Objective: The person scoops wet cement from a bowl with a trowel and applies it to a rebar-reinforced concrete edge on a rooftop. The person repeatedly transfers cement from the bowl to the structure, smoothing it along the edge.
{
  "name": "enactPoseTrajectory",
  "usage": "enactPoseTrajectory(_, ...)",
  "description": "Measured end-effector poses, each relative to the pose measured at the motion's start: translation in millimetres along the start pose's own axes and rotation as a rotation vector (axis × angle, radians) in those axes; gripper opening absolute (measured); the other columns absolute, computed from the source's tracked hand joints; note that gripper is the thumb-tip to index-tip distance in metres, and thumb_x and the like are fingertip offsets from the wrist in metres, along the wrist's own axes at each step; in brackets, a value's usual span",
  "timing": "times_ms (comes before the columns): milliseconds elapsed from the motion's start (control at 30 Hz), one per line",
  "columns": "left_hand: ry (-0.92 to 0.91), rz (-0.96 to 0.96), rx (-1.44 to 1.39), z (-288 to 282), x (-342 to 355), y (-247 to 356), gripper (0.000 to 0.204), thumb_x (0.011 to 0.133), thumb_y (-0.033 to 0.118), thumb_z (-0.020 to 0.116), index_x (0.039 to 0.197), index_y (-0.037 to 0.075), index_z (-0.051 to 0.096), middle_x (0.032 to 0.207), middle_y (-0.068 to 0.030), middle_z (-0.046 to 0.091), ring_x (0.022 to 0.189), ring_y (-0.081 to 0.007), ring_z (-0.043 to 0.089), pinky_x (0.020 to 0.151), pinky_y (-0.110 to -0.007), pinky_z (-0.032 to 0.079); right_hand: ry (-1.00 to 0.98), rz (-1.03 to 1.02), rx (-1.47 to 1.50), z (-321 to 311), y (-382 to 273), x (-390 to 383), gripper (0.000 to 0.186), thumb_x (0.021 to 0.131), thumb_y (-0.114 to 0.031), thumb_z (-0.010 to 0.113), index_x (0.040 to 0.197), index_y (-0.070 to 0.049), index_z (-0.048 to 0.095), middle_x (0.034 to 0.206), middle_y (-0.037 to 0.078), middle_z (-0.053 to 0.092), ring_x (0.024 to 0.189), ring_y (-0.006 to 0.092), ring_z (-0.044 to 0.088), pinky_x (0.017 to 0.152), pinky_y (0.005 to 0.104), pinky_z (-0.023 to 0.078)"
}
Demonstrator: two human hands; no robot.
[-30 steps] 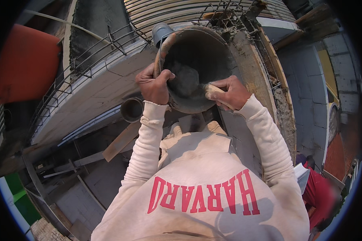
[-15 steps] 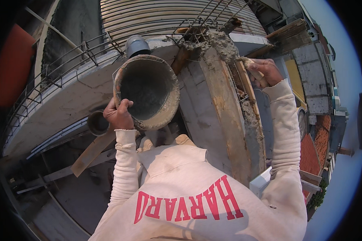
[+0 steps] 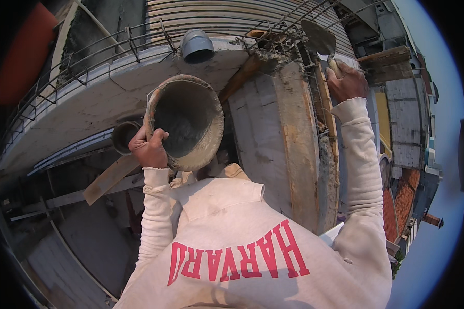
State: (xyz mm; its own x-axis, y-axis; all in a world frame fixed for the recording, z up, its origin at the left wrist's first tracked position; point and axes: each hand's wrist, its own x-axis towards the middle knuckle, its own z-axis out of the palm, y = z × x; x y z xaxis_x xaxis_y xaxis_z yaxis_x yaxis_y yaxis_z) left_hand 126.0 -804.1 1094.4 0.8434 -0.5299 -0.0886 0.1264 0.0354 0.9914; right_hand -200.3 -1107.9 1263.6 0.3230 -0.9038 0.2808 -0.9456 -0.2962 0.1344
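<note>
My left hand grips the rim of a mortar-caked bucket, its mouth tipped toward me and wet grey residue inside. Over at the right, my right hand is closed around the pale handle of a trowel. The trowel's grey blade reaches up and away, over the rebar at the top of a narrow wooden form. Clumps of wet mortar cling about the rebar there. My fingers hide part of the handle.
Long rebar runs along the concrete ledge at the far left. A grey pipe elbow rises beyond the bucket, and another round pipe opening lies beside my left hand. Rough boards jut out at the right; rooftops lie below.
My right hand has moved farther up and away, and the trowel blade now shows clearly. The mortar heap at the form's top looks smaller. The bucket stays in my left hand.
</note>
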Motion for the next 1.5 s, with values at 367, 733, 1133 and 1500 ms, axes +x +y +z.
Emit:
enactPoseTrajectory(367, -0.336, 0.176, 0.195, 58.7, 22.1, 29.5, 0.013, 0.075, -0.001, 0.066, 0.084, -0.006, 0.073, 0.065, 0.0014, 0.060, 0.060, -0.0050, 0.051, 0.056, -0.023, 0.041, -0.299, -0.441, 0.126, -1.2, -139.3, -126.7, 0.025, 0.081, -0.019, 0.076, 0.103, -0.007, 0.074, 0.094, 0.015, 0.075, 0.083, 0.0335, 0.075, 0.075, 0.0419, 0.060)
enactPoseTrajectory(733, -0.607, 0.418, 0.103, 65.7, 33.1, 88.9, 0.020, 0.067, 0.001, 0.069, 0.066, -0.002, 0.049, 0.059, 0.0017, 0.035, 0.059, -0.0078, 0.032, 0.052, -0.028, 0.030, -0.590, -0.353, 1.074, 71.1, -126.5, -120.8, 0.037, 0.081, -0.021, 0.078, 0.106, 0.007, 0.075, 0.087, 0.027, 0.075, 0.071, 0.0353, 0.072, 0.067, 0.0388, 0.057)
enactPoseTrajectory(1133, -0.166, 0.054, -0.271, 80.8, 22.4, 29.7, 0.017, 0.072, -0.001, 0.065, 0.085, -0.007, 0.075, 0.066, -0.0011, 0.065, 0.061, -0.0062, 0.054, 0.061, -0.023, 0.044, -0.943, 0.111, 1.378, 2.4, -100.0, -134.5, 0.040, 0.091, -0.030, 0.079, 0.114, 0.003, 0.076, 0.069, 0.005, 0.064, 0.050, 0.0077, 0.054, 0.045, 0.0230, 0.044)
enactPoseTrajectory(1500, 0.012, 0.067, -0.090, 4.4, 34.9, -4.6, 0.005, 0.072, 0.001, 0.064, 0.069, -0.001, 0.067, 0.064, 0.0028, 0.059, 0.061, -0.0069, 0.049, 0.062, -0.024, 0.040, -0.669, 0.344, 1.270, -33.5, 41.5, -51.6, 0.038, 0.093, -0.032, 0.074, 0.110, 0.002, 0.075, 0.067, 0.006, 0.063, 0.045, 0.0087, 0.052, 0.042, 0.0236, 0.042)
